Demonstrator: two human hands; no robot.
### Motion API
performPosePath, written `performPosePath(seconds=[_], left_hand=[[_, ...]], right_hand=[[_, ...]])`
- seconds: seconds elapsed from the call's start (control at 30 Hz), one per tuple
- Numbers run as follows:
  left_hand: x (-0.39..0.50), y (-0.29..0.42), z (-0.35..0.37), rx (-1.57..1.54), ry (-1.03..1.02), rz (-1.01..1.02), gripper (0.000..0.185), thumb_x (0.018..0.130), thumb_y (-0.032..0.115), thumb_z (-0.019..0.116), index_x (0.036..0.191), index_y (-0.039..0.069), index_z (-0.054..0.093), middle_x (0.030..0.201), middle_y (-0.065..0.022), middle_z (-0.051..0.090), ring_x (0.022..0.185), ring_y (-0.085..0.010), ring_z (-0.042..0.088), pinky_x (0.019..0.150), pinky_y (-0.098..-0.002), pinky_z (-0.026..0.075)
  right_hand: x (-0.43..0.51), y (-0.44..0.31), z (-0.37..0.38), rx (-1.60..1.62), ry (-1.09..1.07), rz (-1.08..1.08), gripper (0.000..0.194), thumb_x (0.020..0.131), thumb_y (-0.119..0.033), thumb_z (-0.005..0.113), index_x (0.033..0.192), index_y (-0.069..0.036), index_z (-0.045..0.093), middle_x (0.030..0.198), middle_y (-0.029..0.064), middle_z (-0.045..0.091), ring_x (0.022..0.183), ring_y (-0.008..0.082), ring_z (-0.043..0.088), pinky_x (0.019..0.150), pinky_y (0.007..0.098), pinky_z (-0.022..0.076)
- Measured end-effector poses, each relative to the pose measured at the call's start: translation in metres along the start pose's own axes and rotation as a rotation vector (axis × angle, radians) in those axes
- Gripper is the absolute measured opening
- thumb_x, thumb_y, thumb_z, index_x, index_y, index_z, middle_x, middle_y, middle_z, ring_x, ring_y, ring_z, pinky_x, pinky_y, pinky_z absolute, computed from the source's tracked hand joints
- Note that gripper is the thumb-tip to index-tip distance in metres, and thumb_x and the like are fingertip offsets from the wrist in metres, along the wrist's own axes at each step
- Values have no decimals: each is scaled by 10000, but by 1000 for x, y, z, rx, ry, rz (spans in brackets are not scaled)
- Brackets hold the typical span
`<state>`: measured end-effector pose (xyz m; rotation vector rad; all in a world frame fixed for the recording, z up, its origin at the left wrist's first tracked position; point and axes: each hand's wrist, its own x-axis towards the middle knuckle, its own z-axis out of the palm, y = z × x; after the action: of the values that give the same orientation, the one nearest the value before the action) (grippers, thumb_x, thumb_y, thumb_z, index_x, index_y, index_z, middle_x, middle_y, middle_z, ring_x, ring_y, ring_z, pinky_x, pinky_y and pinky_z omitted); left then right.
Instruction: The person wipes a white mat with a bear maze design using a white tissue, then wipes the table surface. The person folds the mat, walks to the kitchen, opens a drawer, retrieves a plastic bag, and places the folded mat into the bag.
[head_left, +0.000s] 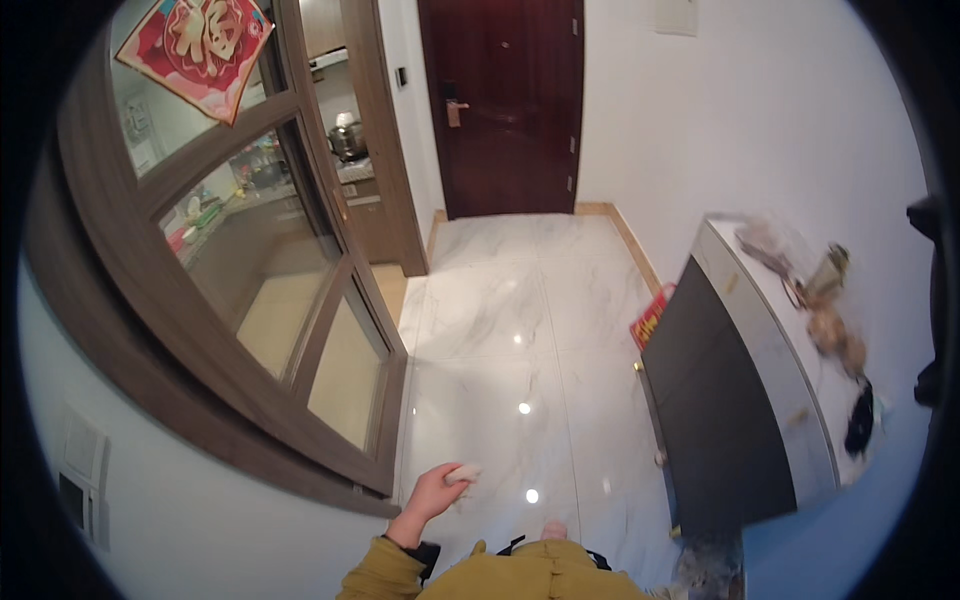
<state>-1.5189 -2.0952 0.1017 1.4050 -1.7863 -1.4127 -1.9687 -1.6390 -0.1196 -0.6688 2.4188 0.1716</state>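
Observation:
My left hand (435, 491) is at the lower middle, closed around a small whitish wad (465, 473) that could be crumpled tissue or cloth. Its fingers cover part of it. Below the hand is marble-look tiled floor (487, 315). My right hand is out of view. A pinkish shape (554, 530), perhaps the tip of a foot, shows past the front of my mustard jacket (525, 574).
On the left stands a brown-framed glass sliding door (315, 405) with a red festive decoration (206, 52); a kitchen is behind it. Ahead is a shut dark red door (506, 112). A white cabinet with a dark front (712, 405) stands right, with bags and small items on top.

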Motion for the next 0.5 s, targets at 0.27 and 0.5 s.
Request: performPosePath(seconds=[0.27, 0.5], left_hand=[[105, 14, -92, -5, 559, -141, 343, 838, 175, 777, 1128, 11, 698, 978, -107, 742, 890, -135, 690, 796, -318, 554], [288, -9, -167, -40, 700, -267, 324, 817, 193, 801, 1063, -3, 721, 936, -120, 750, 866, -150, 699, 779, -325, 555]], right_hand=[[316, -329, -265, 25, 306, -453, 230, 837, -205, 626, 948, -34, 733, 986, 235, 703, 963, 426, 671, 830, 506, 551], [409, -581, -393, 204, 529, -577, 201, 818, -124, 634, 959, -14, 725, 934, 245, 695, 944, 452, 655, 802, 529, 529]])
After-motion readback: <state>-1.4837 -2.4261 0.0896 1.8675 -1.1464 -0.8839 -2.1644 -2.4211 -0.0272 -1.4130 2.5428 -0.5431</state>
